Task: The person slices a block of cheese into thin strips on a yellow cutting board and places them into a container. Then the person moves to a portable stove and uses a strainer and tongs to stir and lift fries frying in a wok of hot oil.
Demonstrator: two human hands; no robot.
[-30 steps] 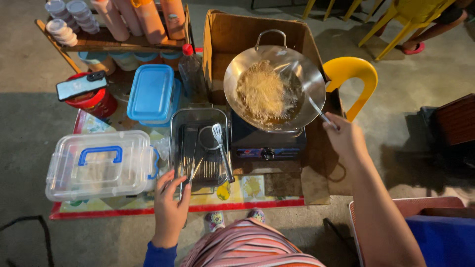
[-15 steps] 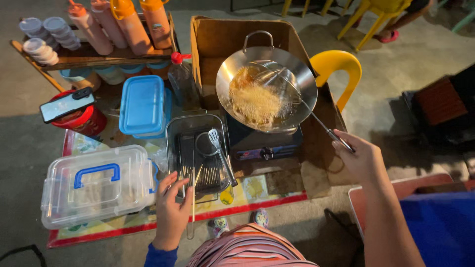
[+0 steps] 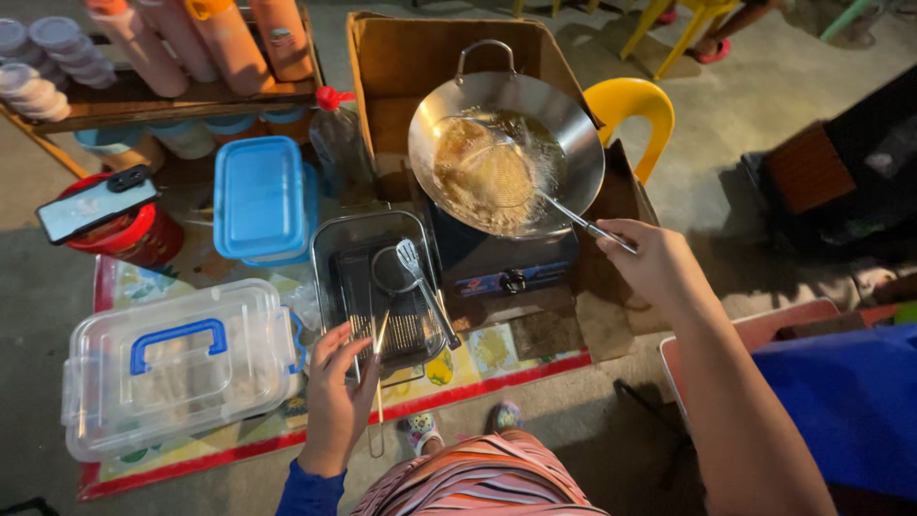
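Note:
My right hand (image 3: 652,263) grips the long metal handle of a wire skimmer (image 3: 482,158) whose mesh bowl lies in the steel wok (image 3: 576,143), over bubbling oil and golden frying food. The wok sits on a small portable gas stove (image 3: 506,269) inside a cardboard box. My left hand (image 3: 336,394) holds thin metal tongs (image 3: 376,368) at the near edge of a metal tray (image 3: 330,244) with a wire rack; a slotted spatula (image 3: 417,272) rests in the tray.
A clear plastic box with a blue handle (image 3: 177,368) stands left of the tray. Behind are blue-lidded containers (image 3: 258,196), a plastic bottle (image 3: 336,143), a phone on a red tin (image 3: 91,205), and a shelf of orange bottles (image 3: 205,43). A yellow chair (image 3: 630,110) stands right.
The skimmer has swept from the wok's right side across to its middle and left, over the frying food. My left hand stays at the tray's edge with the tongs. The view shifted.

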